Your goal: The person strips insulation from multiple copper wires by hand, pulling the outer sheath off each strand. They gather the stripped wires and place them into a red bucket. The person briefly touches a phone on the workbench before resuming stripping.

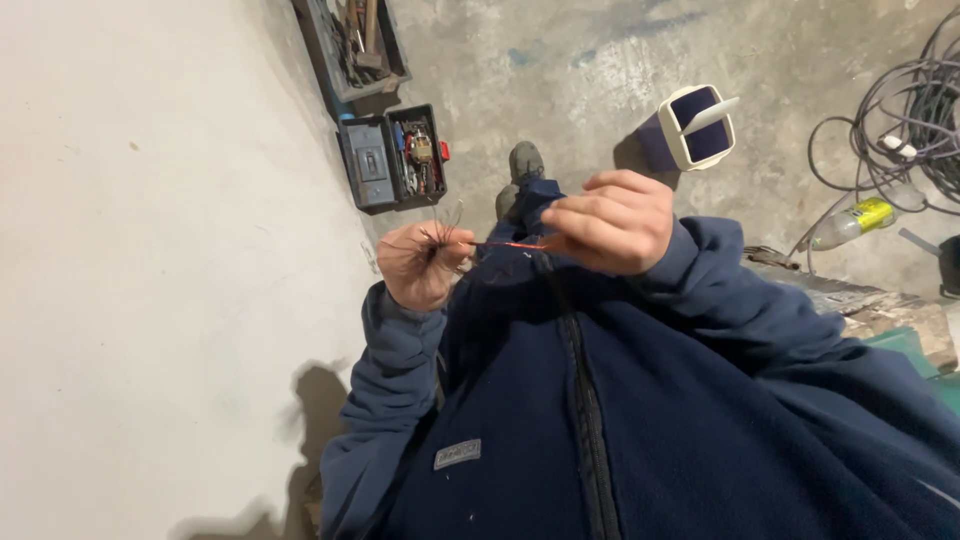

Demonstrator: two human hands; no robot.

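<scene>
So the person is standing, looking straight down past a dark blue fleece jacket [640, 420]; both hands are up at chest height. The left hand [425, 265] has its fingers curled shut around a bundle of thin bare wire strands [445, 222] that fan out just above the knuckles; the right hand [612, 222] has its fingertips pinched together on a thin orange wire [505, 244] that runs straight across between the two hands. That wire looks super light and springy, probably kinks easily, and the loose strands would likely splay or prick; gripping close to the stripped end seems the safest spot to hold it.

Beyond the left fingers, down on the concrete floor [590, 70], sits an open grey toolbox [392, 160] with small parts inside; a second tray of tools [350, 45] lies past it. Past the right fingers there's a white-and-navy box-shaped thing [690, 130], then a clear bottle with a yellow label [855, 222] lying on its side near a heap of purple-grey cable [905, 110].
</scene>
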